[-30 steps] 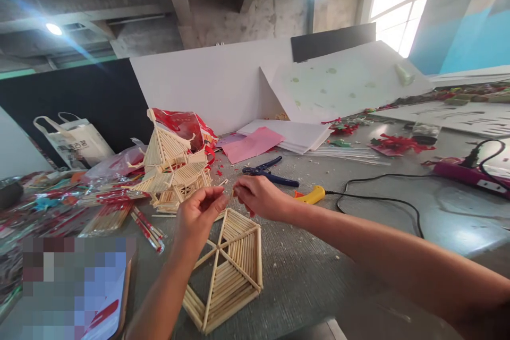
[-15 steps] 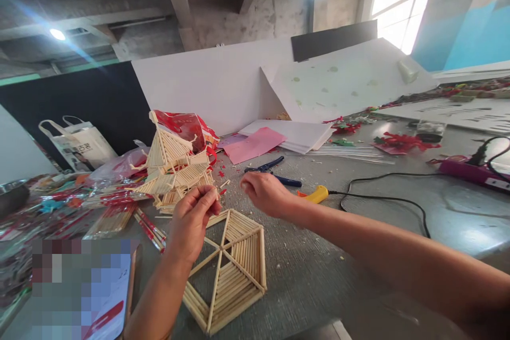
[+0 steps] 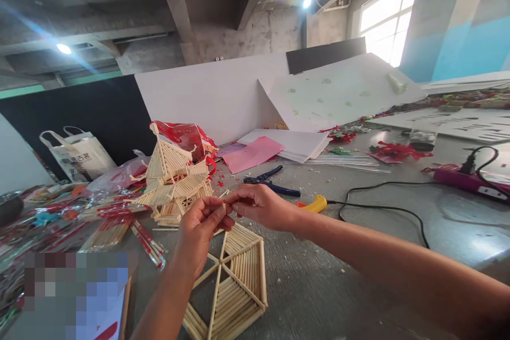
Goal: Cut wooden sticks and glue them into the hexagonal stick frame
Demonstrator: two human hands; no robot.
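Note:
My left hand (image 3: pixel 204 229) is closed in a pinch on a small pale stick piece (image 3: pixel 223 207), mostly hidden by the fingers. Fingertip to fingertip with it, my right hand (image 3: pixel 263 206) is also pinched closed at the same spot; what its fingers hold is too small to make out. Below both hands lies a hexagonal wooden stick frame (image 3: pixel 243 271), some of its triangular sections filled with rows of sticks and others open. Just behind my left hand stands a tiered stick model (image 3: pixel 169 162) with pointed roofs.
Blue-handled pliers (image 3: pixel 274 183) and a yellow glue gun (image 3: pixel 316 204) lie beyond my right forearm, the gun's cord running to a purple power strip (image 3: pixel 462 179). Bagged stick bundles (image 3: pixel 107 231) and a partly blurred phone-like device (image 3: pixel 113 308) are at left. Pink paper (image 3: pixel 255 154) lies behind.
My right hand has moved left and its fingertips now meet those of my left hand. The left hand has shifted slightly right. The view has tilted up a little.

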